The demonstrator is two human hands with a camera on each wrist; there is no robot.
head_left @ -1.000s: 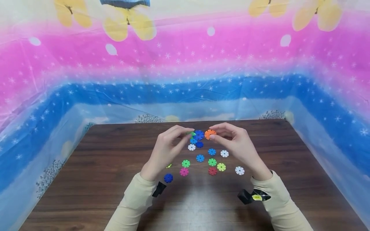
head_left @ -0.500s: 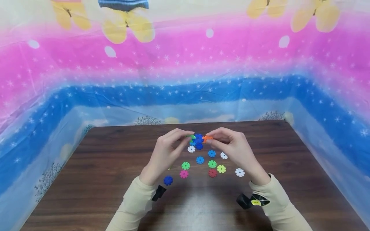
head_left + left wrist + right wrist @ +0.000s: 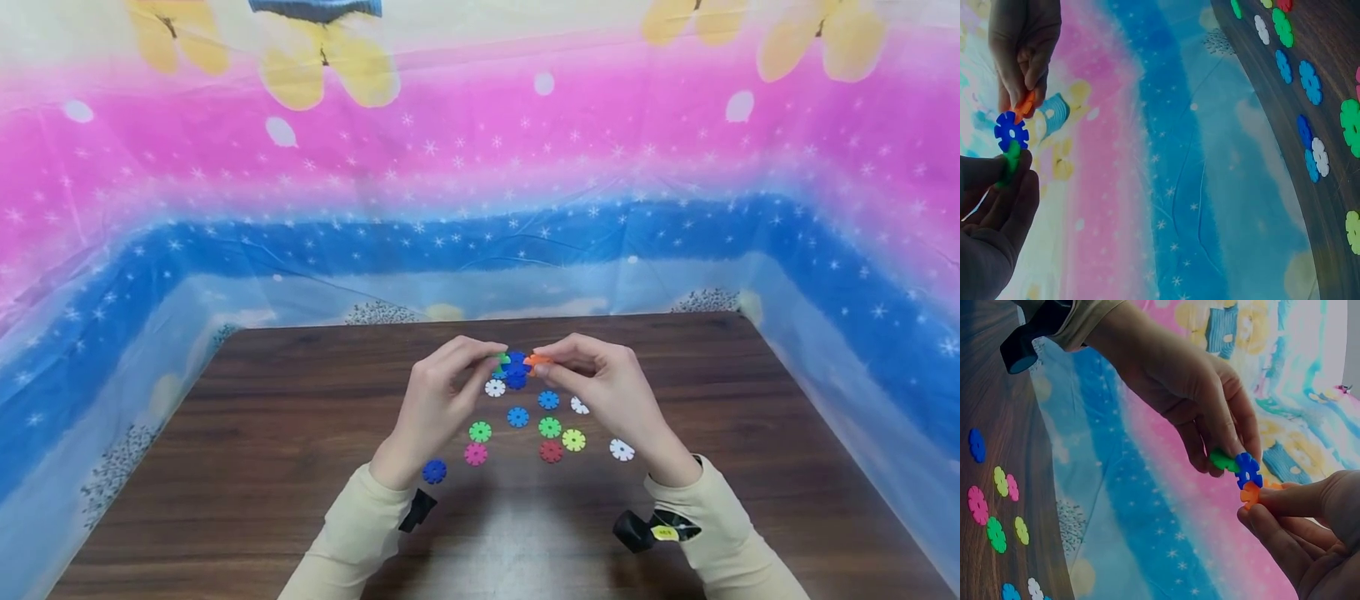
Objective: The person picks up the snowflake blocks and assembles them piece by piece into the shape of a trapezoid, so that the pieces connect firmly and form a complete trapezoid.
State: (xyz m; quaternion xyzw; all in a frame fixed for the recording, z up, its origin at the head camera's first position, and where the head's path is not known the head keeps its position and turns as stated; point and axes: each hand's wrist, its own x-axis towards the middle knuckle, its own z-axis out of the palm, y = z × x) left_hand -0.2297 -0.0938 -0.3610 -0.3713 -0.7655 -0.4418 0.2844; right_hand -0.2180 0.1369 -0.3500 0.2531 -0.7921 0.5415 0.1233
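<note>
My left hand pinches a green notched disc between thumb and fingers, above the table. A dark blue notched disc is joined to the green one and stands out to its right in the head view. On the blue disc's other side, my right hand pinches an orange notched disc. The orange disc is turned nearly edge-on and its rim meets the blue disc's rim. Whether their notches are fully locked cannot be seen. Fingers cover part of the green and orange discs.
Several loose notched discs lie on the brown wooden table below the hands, among them a pink disc, a red disc and a white disc. A patterned cloth surrounds the table's back and sides.
My right hand has moved slightly left and turned the orange disc from face-on to nearly edge-on, bringing it against the blue disc. My left hand has stayed almost still.
</note>
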